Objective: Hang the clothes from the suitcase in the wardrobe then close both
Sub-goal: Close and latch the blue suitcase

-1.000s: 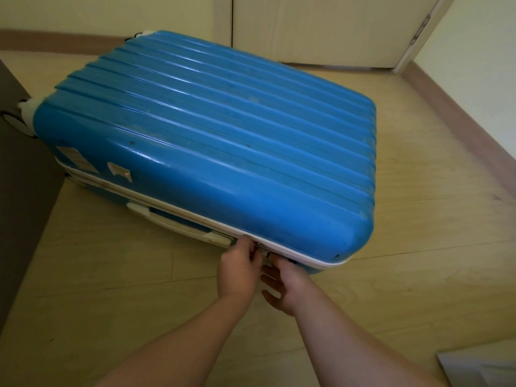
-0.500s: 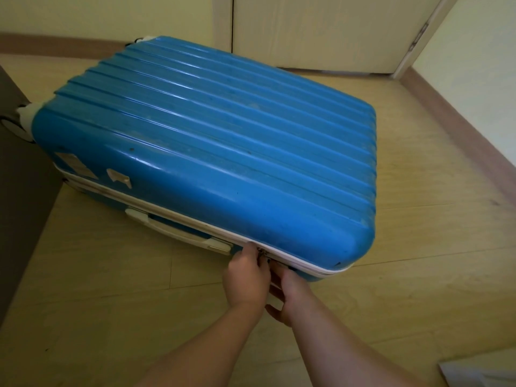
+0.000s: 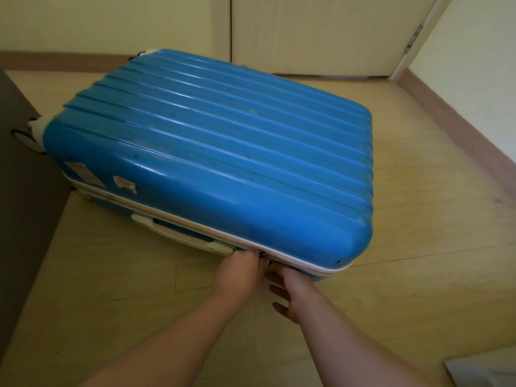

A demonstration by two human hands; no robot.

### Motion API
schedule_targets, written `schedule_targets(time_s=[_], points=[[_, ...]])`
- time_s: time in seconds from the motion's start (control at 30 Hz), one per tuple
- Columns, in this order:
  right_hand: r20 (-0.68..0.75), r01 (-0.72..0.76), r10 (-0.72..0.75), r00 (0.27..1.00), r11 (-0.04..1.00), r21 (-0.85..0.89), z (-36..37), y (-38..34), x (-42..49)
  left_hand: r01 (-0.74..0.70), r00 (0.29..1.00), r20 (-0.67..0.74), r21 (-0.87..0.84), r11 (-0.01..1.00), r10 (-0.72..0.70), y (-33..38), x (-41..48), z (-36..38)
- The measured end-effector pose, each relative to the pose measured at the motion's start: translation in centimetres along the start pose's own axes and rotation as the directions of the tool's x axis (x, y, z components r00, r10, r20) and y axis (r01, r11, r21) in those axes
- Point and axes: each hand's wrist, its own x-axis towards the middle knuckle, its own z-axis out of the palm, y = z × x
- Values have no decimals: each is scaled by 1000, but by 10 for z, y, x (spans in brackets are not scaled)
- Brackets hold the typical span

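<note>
Our two hands meet at the near edge of a closed blue suitcase (image 3: 212, 152) lying flat on a wooden floor (image 3: 418, 247).
Our left hand (image 3: 237, 272) curls its fingers onto the suitcase's white zip seam (image 3: 173, 216). Our right hand (image 3: 287, 289) reaches the seam just beside it, lower fingers loosely spread. We cannot tell whether either pinches a zip pull. A white handle (image 3: 178, 233) lies along the suitcase's near side. Beyond the suitcase stands a pale door (image 3: 321, 32).

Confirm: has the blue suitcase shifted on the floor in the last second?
No. The suitcase stayed put: its near right corner still meets the same floor board seam, and its wheel still sits beside the dark furniture.
</note>
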Motion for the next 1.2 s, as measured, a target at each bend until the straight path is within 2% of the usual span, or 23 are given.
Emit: schedule_targets(time_s=[0.17, 0.33, 0.6, 0.73, 1.0, 1.13, 1.2], points=[[9, 9, -9, 1000, 1000, -1, 0, -2, 0, -20, 998, 64, -10, 1000, 20, -1, 3, -7], [8, 6, -6, 1000, 1000, 7, 0, 0, -1, 27, 999, -17, 63, 998, -26, 5, -3, -4], [-43, -29, 31, 999, 999, 44, 4, 1, 3, 148, 981, -111, -100, 984, -159, 23, -8, 7], [-56, -38, 40, 998, 999, 39, 3, 4, 8, 144, 985, -82, -73, 987, -150, 26, -8, 10], [-24, -7, 7, 1000, 1000, 26, 0, 2, 0, 37, 999, 31, 148, 988, -42, 16, -2, 5], [-6, 11, -11, 1000, 1000, -9, -3, 0, 1, -137, 984, 155, 308, 942, 93, 14, 1, 2], [3, 14, -14, 1000, 1000, -17, -6, -2, 0, -214, 965, 216, 307, 927, 151, 11, 5, -2]])
